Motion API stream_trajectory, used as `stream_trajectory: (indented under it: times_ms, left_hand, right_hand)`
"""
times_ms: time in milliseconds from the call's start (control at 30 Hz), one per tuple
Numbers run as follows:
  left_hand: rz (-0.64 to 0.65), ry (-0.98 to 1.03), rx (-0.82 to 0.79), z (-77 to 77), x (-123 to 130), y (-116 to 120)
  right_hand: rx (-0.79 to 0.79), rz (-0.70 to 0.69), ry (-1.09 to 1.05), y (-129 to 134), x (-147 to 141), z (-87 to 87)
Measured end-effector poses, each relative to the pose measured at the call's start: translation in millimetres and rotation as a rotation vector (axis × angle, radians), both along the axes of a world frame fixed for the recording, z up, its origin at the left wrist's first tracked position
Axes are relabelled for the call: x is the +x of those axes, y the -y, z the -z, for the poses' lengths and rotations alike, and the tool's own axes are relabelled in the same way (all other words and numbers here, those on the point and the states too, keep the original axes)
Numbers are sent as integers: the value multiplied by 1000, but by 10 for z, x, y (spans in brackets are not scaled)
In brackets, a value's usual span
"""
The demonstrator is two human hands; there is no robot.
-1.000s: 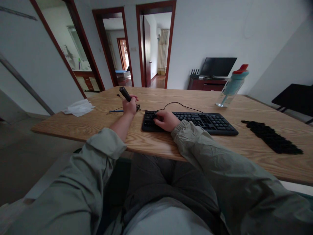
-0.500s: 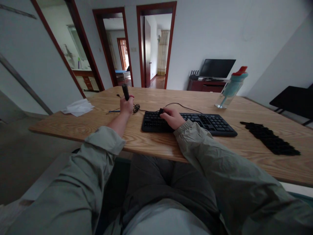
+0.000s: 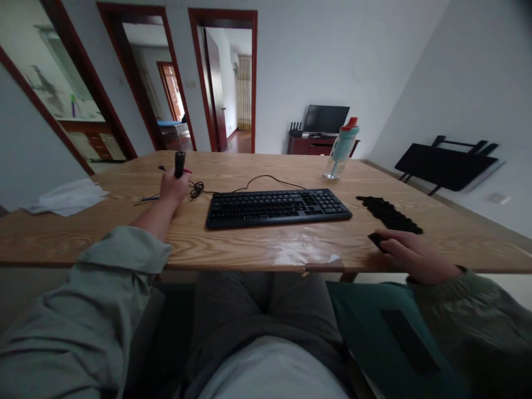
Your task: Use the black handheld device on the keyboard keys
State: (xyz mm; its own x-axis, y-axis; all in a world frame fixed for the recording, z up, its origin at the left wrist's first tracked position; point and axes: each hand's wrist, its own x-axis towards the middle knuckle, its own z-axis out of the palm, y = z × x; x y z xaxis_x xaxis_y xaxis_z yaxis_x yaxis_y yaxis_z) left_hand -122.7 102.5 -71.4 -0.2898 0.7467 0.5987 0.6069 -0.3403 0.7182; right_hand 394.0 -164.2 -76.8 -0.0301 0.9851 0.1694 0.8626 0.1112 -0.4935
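Note:
My left hand (image 3: 173, 187) is wrapped round a black cylindrical object (image 3: 179, 164), upright at the left of the table. A black keyboard (image 3: 278, 208) lies in front of me, its cable running behind it to a coil (image 3: 197, 189) beside my left hand. At the right, my right hand (image 3: 409, 254) pinches a small dark piece (image 3: 377, 242) above the table's front edge. Just beyond that hand lies a row of black pieces (image 3: 390, 214), too dark to tell apart.
The wooden table (image 3: 249, 244) spans the view. A bottle (image 3: 341, 149) with a red lid stands behind the keyboard. White tissue (image 3: 68, 198) lies at the far left, and a blue pen-like item (image 3: 149, 198) near my left wrist. A folded black table (image 3: 451, 166) leans at the right wall.
My right hand has moved from the keyboard to the right, near the black pieces, with the small dark piece still held. The view has turned right.

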Motion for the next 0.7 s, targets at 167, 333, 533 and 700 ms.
stream_trajectory:
  times_ms: [167, 333, 533, 700]
  left_hand:
    - [-5, -100, -64, -12, 16, 28]
    - [-32, -132, -99, -31, 56, 78]
    - [-22, -122, -95, -43, 66, 110]
    - [-27, -116, -102, -76, 84, 156]
  right_hand:
    - [-89, 391, 214, 341, 1052, 104]
    - [-110, 405, 303, 433, 1390, 118]
    - [-169, 401, 114, 300, 1283, 117]
    - [-145, 397, 33, 219, 1153, 125]
